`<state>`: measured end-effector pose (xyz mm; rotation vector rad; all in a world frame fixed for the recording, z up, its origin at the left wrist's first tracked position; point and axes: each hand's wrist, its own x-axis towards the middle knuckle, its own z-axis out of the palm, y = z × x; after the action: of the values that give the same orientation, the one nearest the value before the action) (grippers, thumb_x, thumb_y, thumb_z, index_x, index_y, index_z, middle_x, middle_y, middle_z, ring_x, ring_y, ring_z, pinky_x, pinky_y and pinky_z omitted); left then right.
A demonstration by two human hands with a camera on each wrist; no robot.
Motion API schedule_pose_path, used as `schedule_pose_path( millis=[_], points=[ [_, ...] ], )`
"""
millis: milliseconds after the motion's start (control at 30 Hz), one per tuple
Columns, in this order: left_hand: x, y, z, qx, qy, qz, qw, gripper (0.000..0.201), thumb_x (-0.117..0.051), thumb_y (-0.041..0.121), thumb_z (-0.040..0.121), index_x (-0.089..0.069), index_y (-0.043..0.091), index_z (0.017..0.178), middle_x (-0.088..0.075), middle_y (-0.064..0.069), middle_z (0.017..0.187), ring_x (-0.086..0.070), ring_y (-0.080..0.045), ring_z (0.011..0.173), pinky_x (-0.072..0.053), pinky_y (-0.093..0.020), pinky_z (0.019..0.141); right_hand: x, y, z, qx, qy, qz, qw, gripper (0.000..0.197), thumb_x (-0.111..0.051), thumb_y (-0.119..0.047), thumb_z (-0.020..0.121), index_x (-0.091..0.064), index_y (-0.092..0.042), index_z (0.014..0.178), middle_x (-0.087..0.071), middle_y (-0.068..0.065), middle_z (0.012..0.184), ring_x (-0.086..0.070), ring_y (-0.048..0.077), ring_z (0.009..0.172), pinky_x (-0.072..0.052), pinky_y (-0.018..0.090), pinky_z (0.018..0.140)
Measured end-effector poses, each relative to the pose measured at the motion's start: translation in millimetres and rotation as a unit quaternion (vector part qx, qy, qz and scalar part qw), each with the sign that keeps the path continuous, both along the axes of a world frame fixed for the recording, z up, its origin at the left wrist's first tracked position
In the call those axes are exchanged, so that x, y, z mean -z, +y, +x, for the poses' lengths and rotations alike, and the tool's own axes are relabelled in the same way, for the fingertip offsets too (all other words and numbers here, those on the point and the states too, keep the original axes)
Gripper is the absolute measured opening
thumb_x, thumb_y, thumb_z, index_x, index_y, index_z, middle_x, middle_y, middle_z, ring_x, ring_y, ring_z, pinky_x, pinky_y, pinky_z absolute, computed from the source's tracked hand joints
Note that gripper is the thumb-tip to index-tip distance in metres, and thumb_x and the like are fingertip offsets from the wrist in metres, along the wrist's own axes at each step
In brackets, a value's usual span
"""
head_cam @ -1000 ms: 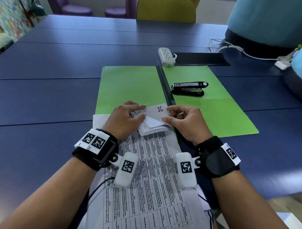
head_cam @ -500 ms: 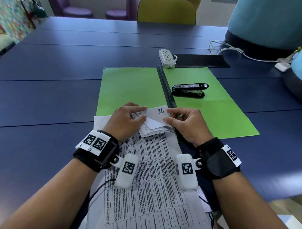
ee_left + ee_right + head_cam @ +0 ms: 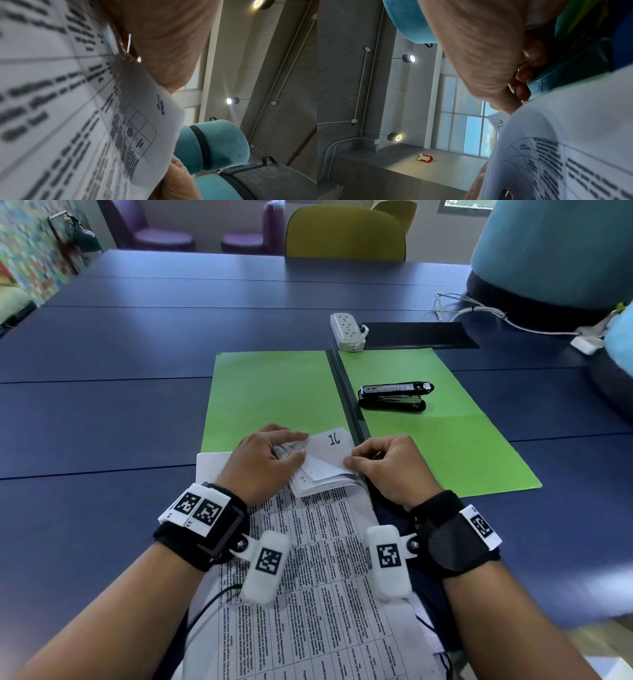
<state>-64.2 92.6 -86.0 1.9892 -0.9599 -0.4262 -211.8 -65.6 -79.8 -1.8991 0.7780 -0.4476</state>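
A stack of printed paper sheets (image 3: 322, 559) lies on the near part of the blue table, its far end curled back into a fold (image 3: 327, 463) with "16" handwritten on top. My left hand (image 3: 270, 460) pinches the left side of the folded corners between thumb and fingers. My right hand (image 3: 383, 463) pinches the right edge of the fold. In the left wrist view the curled sheet (image 3: 145, 121) with its printed table fills the frame under my palm. In the right wrist view the curled paper (image 3: 556, 148) rises beside my thumb.
An open green folder (image 3: 274, 392) lies beyond the papers, with a black stapler (image 3: 394, 397) on its right half. A white power strip (image 3: 346, 332) and a black mat (image 3: 418, 335) sit farther back, white cables (image 3: 479, 309) at right. Blue table (image 3: 102, 405) spreads left.
Both hands keep their hold on the folded paper corners and have barely shifted; the head view has tilted slightly.
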Motion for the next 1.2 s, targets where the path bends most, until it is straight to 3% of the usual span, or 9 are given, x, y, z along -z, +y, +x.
schedule_pose_path(
  millis=[100, 200, 267, 367, 433, 500, 633, 900, 1200],
  points=[
    [2.7, -0.3, 0.8, 0.005, 0.016, -0.015, 1.000, 0.030, -0.064, 0.035, 0.095, -0.067, 0.041, 0.125, -0.063, 0.021, 0.114, -0.065, -0.008, 0.096, -0.054, -0.034, 0.094, -2.1, 1.8, -3.0, -0.025, -0.001, -0.010, 1.000, 0.011, -0.081, -0.011, 0.079, -0.075, -0.015, 0.072, -0.064, -0.015, 0.055, -0.053, -0.006, 0.049, -0.043, 0.009, 0.053],
    [3.9, -2.0, -0.2, 0.007, 0.032, -0.027, 0.999, 0.018, -0.060, 0.044, 0.097, -0.071, 0.049, 0.111, -0.063, 0.025, 0.111, -0.064, -0.010, 0.080, -0.055, -0.032, 0.078, -5.1, 5.7, -6.2, -0.067, -0.021, 0.004, 0.997, 0.008, -0.079, -0.018, 0.082, -0.077, -0.014, 0.076, -0.065, -0.005, 0.074, -0.057, 0.001, 0.064, -0.047, 0.017, 0.063],
    [1.6, -2.8, -1.0, 0.004, 0.047, -0.041, 0.998, 0.022, -0.055, 0.050, 0.095, -0.076, 0.043, 0.091, -0.063, 0.026, 0.109, -0.065, -0.008, 0.093, -0.053, -0.032, 0.083, -6.8, 7.4, -6.9, -0.085, -0.018, -0.001, 0.996, 0.025, -0.073, -0.034, 0.086, -0.078, -0.012, 0.073, -0.061, 0.004, 0.077, -0.056, 0.006, 0.070, -0.046, 0.021, 0.067],
    [0.4, -3.5, 0.2, -0.011, 0.073, -0.066, 0.995, 0.035, -0.056, 0.051, 0.092, -0.076, 0.033, 0.069, -0.067, 0.022, 0.106, -0.065, -0.008, 0.102, -0.048, -0.029, 0.086, -7.9, 8.2, -6.3, -0.054, -0.032, 0.006, 0.998, 0.037, -0.067, -0.045, 0.086, -0.078, -0.012, 0.072, -0.066, 0.001, 0.074, -0.059, 0.004, 0.067, -0.044, 0.018, 0.065],
    [4.2, -3.8, 3.5, -0.017, 0.068, -0.063, 0.996, 0.023, -0.067, 0.037, 0.093, -0.075, 0.029, 0.073, -0.070, 0.016, 0.103, -0.068, -0.014, 0.094, -0.054, -0.031, 0.080, -4.0, 5.7, -4.5, -0.009, -0.048, 0.002, 0.999, 0.024, -0.074, -0.034, 0.086, -0.077, -0.013, 0.076, -0.064, -0.004, 0.066, -0.053, 0.007, 0.056, -0.044, 0.018, 0.057],
    [6.5, -2.2, 5.1, -0.015, 0.060, -0.041, 0.997, 0.005, -0.072, 0.035, 0.090, -0.076, 0.031, 0.092, -0.072, 0.015, 0.105, -0.070, -0.016, 0.093, -0.059, -0.037, 0.085, -1.3, 4.1, -4.0, 0.017, -0.053, 0.001, 0.998, 0.011, -0.079, -0.026, 0.083, -0.078, -0.017, 0.089, -0.064, -0.005, 0.068, -0.051, 0.004, 0.056, -0.045, 0.015, 0.056],
    [1.9, -1.3, 1.7, 0.003, 0.013, -0.001, 1.000, 0.029, -0.066, 0.033, 0.095, -0.070, 0.030, 0.124, -0.061, 0.018, 0.118, -0.062, -0.013, 0.109, -0.049, -0.039, 0.104, 0.4, 3.8, -4.1, 0.009, -0.043, 0.003, 0.999, 0.021, -0.081, -0.022, 0.080, -0.077, -0.016, 0.099, -0.069, -0.008, 0.075, -0.057, -0.007, 0.056, -0.046, 0.009, 0.059],
    [-1.4, -0.9, -1.1, 0.008, 0.009, 0.009, 1.000, 0.031, -0.062, 0.035, 0.097, -0.069, 0.028, 0.127, -0.059, 0.018, 0.121, -0.059, -0.009, 0.110, -0.046, -0.033, 0.103, 2.9, 2.4, -3.4, 0.010, -0.056, 0.006, 0.998, 0.029, -0.082, -0.020, 0.079, -0.075, -0.012, 0.106, -0.063, -0.005, 0.075, -0.049, -0.005, 0.053, -0.044, 0.011, 0.059],
    [1.2, -1.0, -0.4, -0.004, 0.013, -0.017, 1.000, 0.008, -0.067, 0.030, 0.093, -0.069, 0.033, 0.100, -0.068, 0.016, 0.102, -0.064, -0.004, 0.086, -0.052, -0.026, 0.079, 1.1, 3.5, -3.9, 0.002, -0.065, 0.009, 0.998, 0.025, -0.082, -0.019, 0.079, -0.074, -0.017, 0.102, -0.062, -0.004, 0.076, -0.049, 0.000, 0.056, -0.046, 0.013, 0.059]
  ],
)
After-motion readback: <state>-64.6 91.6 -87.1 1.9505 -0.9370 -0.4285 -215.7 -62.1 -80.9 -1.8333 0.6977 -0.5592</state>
